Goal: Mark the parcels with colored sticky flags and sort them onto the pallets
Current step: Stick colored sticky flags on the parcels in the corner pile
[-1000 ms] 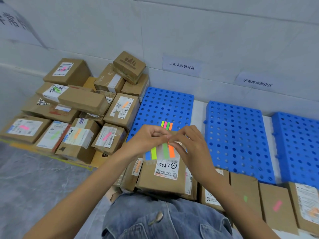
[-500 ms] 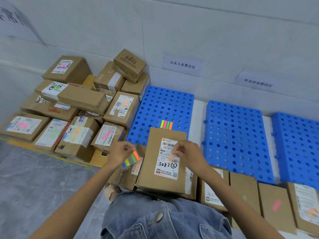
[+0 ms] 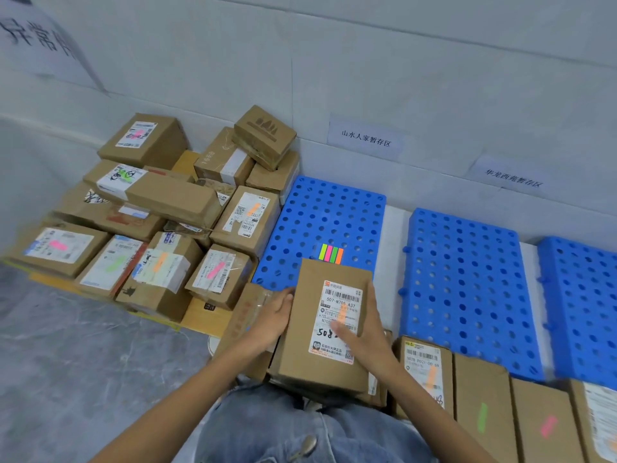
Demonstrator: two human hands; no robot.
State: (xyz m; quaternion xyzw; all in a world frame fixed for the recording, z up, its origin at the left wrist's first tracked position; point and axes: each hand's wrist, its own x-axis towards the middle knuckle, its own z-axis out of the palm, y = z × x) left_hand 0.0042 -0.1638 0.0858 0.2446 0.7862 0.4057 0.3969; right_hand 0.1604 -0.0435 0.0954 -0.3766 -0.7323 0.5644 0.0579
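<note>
A brown parcel (image 3: 300, 345) with a white shipping label lies on other boxes above my knees. An orange sticky flag (image 3: 340, 315) is stuck on that label. My left hand (image 3: 273, 317) grips the parcel's left edge. Over its right side lies my right hand (image 3: 365, 332), thumb across the label and fingers along the right edge. A pad of coloured sticky flags (image 3: 330, 253) rests on the near end of the left blue pallet (image 3: 320, 215), just beyond the parcel. The flag strip I held earlier is out of sight.
Several flagged parcels (image 3: 167, 202) are piled at the left against the wall. Two more blue pallets (image 3: 467, 279) (image 3: 581, 295) lie to the right under paper wall signs (image 3: 365, 140). A row of flagged boxes (image 3: 480, 389) stands at my right knee. Grey floor (image 3: 83, 362) lies to the left.
My right hand peeled an orange flag off the strip and pressed it onto the label. My left hand lowered the strip, and both hands now hold the parcel's sides.
</note>
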